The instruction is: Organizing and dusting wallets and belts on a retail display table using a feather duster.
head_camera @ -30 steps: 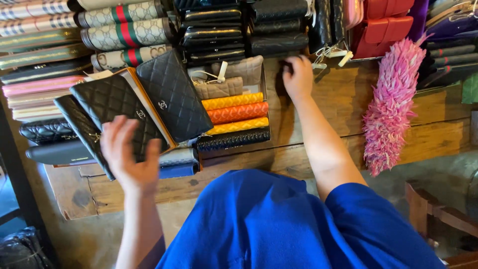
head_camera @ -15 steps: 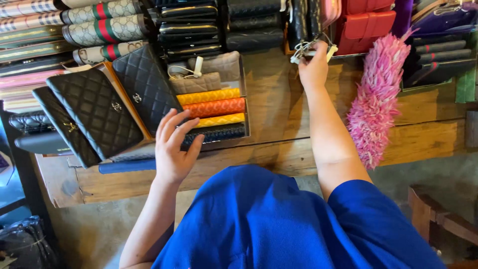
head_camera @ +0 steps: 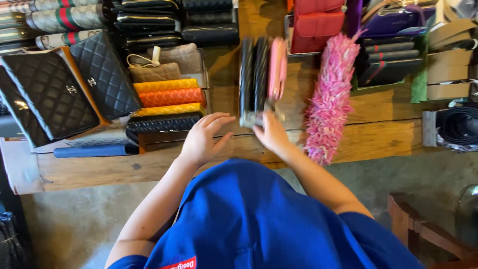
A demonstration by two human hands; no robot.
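The right hand (head_camera: pixel 271 133) holds three wallets (head_camera: pixel 261 74): two black, one pink.

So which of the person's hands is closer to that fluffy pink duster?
The right hand. It grips the near end of a row of wallets just left of the pink duster. The left hand is farther left, by the yellow and orange wallets.

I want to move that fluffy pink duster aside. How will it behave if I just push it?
The pink duster looks shaggy and soft, so it would probably squash and drag rather than roll. It seems light for its size. Lying flat on the wooden table, it is unlikely to tip, though its lower end overhangs the edge.
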